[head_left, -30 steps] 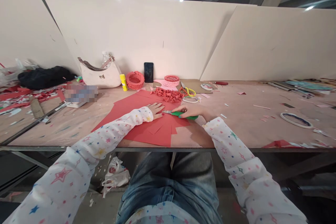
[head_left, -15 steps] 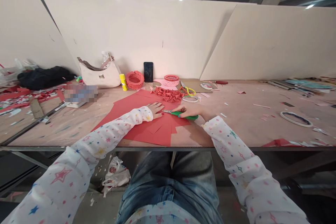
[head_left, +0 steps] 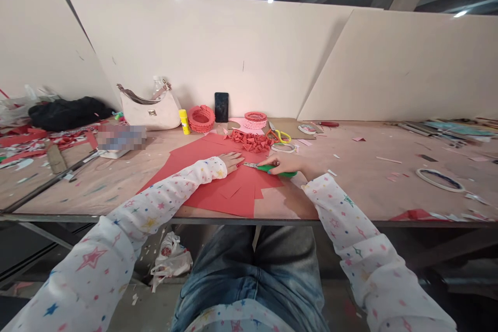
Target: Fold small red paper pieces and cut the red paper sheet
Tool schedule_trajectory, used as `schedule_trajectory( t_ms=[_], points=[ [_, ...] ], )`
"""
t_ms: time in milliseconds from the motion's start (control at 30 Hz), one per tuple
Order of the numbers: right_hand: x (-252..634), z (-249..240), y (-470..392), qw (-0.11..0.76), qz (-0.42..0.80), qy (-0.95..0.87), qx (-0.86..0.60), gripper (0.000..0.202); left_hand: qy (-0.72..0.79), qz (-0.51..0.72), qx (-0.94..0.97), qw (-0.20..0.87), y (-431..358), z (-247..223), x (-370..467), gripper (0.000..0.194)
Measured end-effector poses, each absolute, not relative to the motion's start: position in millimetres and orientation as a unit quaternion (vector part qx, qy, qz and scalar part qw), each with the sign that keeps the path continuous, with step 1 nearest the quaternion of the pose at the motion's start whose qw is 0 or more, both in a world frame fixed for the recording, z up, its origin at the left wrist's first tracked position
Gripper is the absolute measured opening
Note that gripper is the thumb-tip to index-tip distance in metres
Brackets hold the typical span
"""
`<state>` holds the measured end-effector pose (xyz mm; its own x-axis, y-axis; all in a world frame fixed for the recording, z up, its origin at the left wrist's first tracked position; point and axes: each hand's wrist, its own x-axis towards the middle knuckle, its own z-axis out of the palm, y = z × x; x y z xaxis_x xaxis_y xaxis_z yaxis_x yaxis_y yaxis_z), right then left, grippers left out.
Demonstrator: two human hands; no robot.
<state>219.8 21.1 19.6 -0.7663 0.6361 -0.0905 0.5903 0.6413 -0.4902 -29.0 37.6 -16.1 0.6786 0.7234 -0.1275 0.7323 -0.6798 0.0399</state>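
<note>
Red paper sheets point(head_left: 233, 202) lie in an overlapping layer on the table in front of me, some with cut edges. My left hand point(head_left: 231, 161) rests flat on them with its fingers stretched out, and it holds nothing. Just to its right, my right hand point(head_left: 280, 164) is closed around a green utility knife point(head_left: 288, 173). The metal tip points left toward my left fingers, low over the red paper; whether it touches is too small to tell. Behind both hands sits a heap of folded red paper pieces point(head_left: 252, 141).
Behind the paper stand a yellow glue stick point(head_left: 184, 122), red paper rings point(head_left: 201, 118), a phone point(head_left: 221, 107) and a white handbag point(head_left: 150, 109). Yellow-handled scissors point(head_left: 282, 136) and a tape roll point(head_left: 284, 148) lie beyond my right hand. Another tape ring point(head_left: 439, 180) lies far right.
The view has shifted slightly. My left hand stays flat on the red paper, and my right hand with the utility knife has barely moved, its tip slightly farther from the left fingers.
</note>
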Motion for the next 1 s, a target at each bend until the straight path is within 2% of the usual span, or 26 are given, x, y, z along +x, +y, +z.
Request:
schedule_trajectory(
  t_ms=[333, 500, 667, 1000],
  points=[
    [211.3, 22.7, 13.5, 0.036, 0.275, -0.906, -0.32, 0.045, 0.358, -0.047, 0.93, 0.076, 36.7, -0.9, -42.5, 0.047],
    [203.1, 24.5, 7.7, 0.029, 0.282, -0.905, -0.316, 0.046, 0.388, -0.029, 0.919, 0.063, 33.3, -4.7, -39.0, 0.044],
    [201.8, 23.8, 8.0, 0.04, 0.288, -0.904, -0.314, 0.047, 0.445, -0.035, 0.894, 0.042, 33.7, -10.9, -31.3, 0.051],
    [203.6, 23.4, 8.7, 0.039, 0.296, -0.901, -0.315, 0.045, 0.433, -0.062, 0.898, 0.048, 30.6, -3.7, -33.9, 0.051]
  ],
)
